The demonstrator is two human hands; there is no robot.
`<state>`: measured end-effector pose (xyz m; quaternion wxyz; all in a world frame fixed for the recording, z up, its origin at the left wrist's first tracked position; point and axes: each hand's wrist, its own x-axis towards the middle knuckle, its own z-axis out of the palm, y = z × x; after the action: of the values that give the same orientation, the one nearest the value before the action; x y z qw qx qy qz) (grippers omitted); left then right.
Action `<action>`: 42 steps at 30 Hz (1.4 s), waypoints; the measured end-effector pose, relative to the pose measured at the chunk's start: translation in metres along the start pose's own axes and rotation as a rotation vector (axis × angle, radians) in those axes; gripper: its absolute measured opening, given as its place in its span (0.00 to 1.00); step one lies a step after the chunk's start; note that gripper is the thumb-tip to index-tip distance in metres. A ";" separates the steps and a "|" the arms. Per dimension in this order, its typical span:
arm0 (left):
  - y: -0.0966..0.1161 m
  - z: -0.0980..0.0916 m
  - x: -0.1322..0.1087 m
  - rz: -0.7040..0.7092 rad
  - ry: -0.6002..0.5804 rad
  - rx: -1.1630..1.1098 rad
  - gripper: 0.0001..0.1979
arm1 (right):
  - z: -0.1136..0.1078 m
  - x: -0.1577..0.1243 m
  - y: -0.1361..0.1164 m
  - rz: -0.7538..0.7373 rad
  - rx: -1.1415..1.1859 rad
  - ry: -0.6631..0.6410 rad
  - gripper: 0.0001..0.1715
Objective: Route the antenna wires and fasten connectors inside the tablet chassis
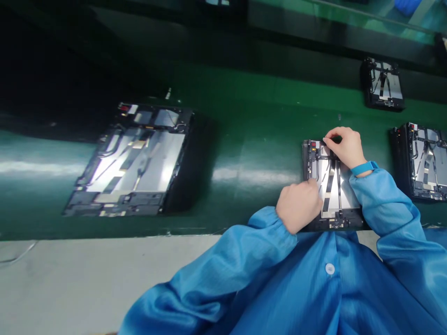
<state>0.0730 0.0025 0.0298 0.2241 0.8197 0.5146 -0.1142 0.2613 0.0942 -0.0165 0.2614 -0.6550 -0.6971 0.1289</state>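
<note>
Along the green conveyor belt [244, 116], the open tablet housing [344, 204] sat directly under my hands, its silver plate crossed by dark ribbon cables [330, 186]. My right hand [344, 148], a blue wristband [363, 168] at its wrist, was over the top edge of the housing, near a small red-marked part [313, 145]. My right fingertips [326, 139] were pinched close together there, though whether they held something small I could not tell, because the hand hid it. My left hand [298, 206] lay on the housing's left side, its fingers [312, 184] curled down and not clearly gripping anything.

Risk sat mostly in those ribbon cables: a slipped pinch or a pull at an angle could have creased or torn one. My blue smock sleeve [384, 204] lay close enough to drag across the plate and snag something. If the belt was running, it could have carried the housing out from under my fingers — and another housing [419, 163] sat just to the right, with one more [382, 84] farther up the belt and a third [134, 160] well off to the left.
</note>
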 end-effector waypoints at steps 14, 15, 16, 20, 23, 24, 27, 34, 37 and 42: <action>-0.047 0.040 -0.002 -0.203 0.237 -0.734 0.10 | -0.014 -0.064 -0.007 -0.132 0.076 0.043 0.08; -0.048 0.036 0.003 -0.196 0.290 -0.706 0.10 | -0.015 -0.067 -0.007 -0.148 0.090 0.045 0.08; -0.049 0.031 0.009 -0.175 0.349 -0.687 0.10 | -0.015 -0.070 -0.008 -0.165 0.105 0.051 0.08; -0.059 0.012 0.043 -0.029 0.437 -0.750 0.03 | -0.014 -0.075 -0.008 -0.184 0.182 0.059 0.08; -0.071 0.004 0.067 0.059 0.298 -0.817 0.04 | -0.010 -0.077 -0.007 -0.165 0.245 0.059 0.08; -0.075 0.003 0.072 0.084 0.233 -0.841 0.05 | -0.009 -0.077 -0.008 -0.162 0.261 0.061 0.07; -0.083 -0.002 0.080 0.127 0.090 -0.923 0.06 | -0.008 -0.078 -0.010 -0.145 0.276 0.041 0.07; -0.086 -0.012 0.083 0.156 -0.022 -0.998 0.09 | -0.009 -0.078 -0.012 -0.130 0.264 -0.003 0.08; -0.086 -0.011 0.085 0.165 -0.052 -1.024 0.10 | -0.011 -0.080 -0.010 -0.169 0.283 0.016 0.08; -0.080 -0.005 0.090 0.200 -0.096 -1.112 0.11 | -0.018 -0.086 -0.002 -0.218 0.258 0.059 0.06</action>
<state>0.0414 0.1059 -0.0235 0.6550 0.6170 0.4063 0.1588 0.2697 0.0072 -0.0175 0.3763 -0.5399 -0.7337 0.1690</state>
